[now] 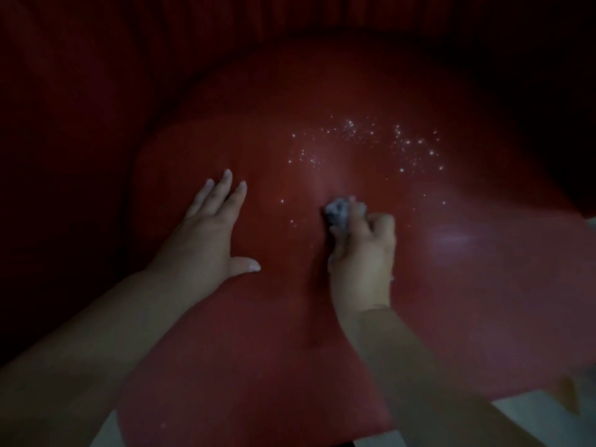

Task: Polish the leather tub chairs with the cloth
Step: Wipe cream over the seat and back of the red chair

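Leaned over a red leather chair (pixel 258 350), its curved back (pixel 80 108) lost in deep shadow and its seat speckled with pale droplets (pixel 371 140) still unwiped toward the far right. Braced on the seat with the left hand (pixel 211 233), fingers straight and spread, holding nothing, while the right hand (pixel 361 246) gripped a small balled grey cloth (pixel 337 211) pressed to the leather near the middle. Likely to miss droplets or leave streaks in such dim light, to scuff the leather with knuckles given so little cloth showing, or to mark the seat under the bracing palm.
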Action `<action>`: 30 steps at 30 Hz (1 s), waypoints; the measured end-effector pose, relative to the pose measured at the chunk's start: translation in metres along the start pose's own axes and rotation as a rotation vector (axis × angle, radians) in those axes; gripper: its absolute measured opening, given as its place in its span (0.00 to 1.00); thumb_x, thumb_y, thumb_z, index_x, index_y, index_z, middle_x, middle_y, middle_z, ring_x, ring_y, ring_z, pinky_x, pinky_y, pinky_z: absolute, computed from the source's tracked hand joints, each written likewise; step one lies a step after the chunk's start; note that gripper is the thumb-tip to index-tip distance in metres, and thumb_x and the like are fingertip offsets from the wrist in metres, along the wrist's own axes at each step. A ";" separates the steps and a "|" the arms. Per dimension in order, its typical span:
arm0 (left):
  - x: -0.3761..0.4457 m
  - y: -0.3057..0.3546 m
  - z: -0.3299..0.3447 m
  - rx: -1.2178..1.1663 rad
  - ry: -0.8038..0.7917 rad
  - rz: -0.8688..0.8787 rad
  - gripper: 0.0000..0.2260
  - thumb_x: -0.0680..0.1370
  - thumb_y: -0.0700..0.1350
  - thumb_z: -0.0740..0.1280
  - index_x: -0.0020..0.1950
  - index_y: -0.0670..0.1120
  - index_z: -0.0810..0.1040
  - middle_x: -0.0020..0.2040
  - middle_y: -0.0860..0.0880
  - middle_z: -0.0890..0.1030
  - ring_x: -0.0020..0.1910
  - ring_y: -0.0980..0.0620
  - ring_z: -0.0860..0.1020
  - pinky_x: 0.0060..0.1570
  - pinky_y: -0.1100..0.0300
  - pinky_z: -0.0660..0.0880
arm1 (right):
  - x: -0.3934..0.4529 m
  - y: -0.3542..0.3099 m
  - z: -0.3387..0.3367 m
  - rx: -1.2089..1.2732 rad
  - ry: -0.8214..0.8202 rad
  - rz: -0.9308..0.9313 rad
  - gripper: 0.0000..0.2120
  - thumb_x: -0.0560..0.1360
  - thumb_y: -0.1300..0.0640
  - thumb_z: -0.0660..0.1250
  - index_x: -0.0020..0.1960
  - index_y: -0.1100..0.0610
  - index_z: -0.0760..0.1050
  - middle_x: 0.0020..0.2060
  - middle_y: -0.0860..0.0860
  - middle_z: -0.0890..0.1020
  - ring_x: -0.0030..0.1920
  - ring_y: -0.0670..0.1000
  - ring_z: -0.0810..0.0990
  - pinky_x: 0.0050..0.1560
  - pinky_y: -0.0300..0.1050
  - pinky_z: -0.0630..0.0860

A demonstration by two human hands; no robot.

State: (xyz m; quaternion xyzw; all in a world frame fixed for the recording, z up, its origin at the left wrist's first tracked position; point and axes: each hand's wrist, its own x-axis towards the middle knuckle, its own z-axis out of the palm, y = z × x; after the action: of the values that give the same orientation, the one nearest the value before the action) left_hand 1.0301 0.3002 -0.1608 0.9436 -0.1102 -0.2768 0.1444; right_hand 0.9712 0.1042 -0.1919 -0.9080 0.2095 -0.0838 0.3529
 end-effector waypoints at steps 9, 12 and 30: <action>0.007 0.011 -0.004 0.025 0.048 -0.086 0.61 0.58 0.56 0.81 0.77 0.60 0.41 0.75 0.60 0.32 0.76 0.53 0.39 0.72 0.53 0.50 | 0.038 0.030 -0.046 0.281 0.081 0.141 0.22 0.77 0.65 0.63 0.69 0.51 0.70 0.49 0.43 0.64 0.41 0.48 0.78 0.34 0.45 0.80; 0.020 0.017 -0.010 0.042 0.033 -0.136 0.63 0.56 0.59 0.81 0.76 0.61 0.38 0.76 0.57 0.31 0.76 0.50 0.37 0.73 0.46 0.53 | 0.071 0.056 -0.071 0.022 0.152 0.183 0.23 0.78 0.58 0.64 0.73 0.52 0.65 0.56 0.50 0.65 0.52 0.59 0.76 0.49 0.55 0.80; 0.035 0.020 0.002 0.089 0.005 -0.155 0.63 0.58 0.59 0.80 0.76 0.58 0.35 0.74 0.56 0.29 0.75 0.49 0.34 0.73 0.51 0.51 | 0.152 0.049 -0.035 -0.121 0.213 0.149 0.21 0.80 0.59 0.61 0.72 0.60 0.65 0.61 0.60 0.69 0.61 0.56 0.71 0.65 0.38 0.64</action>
State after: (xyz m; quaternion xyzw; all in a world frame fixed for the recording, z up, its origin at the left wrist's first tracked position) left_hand 1.0548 0.2714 -0.1728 0.9555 -0.0487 -0.2795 0.0808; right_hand 1.0817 -0.0163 -0.1981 -0.8955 0.3173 -0.1405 0.2787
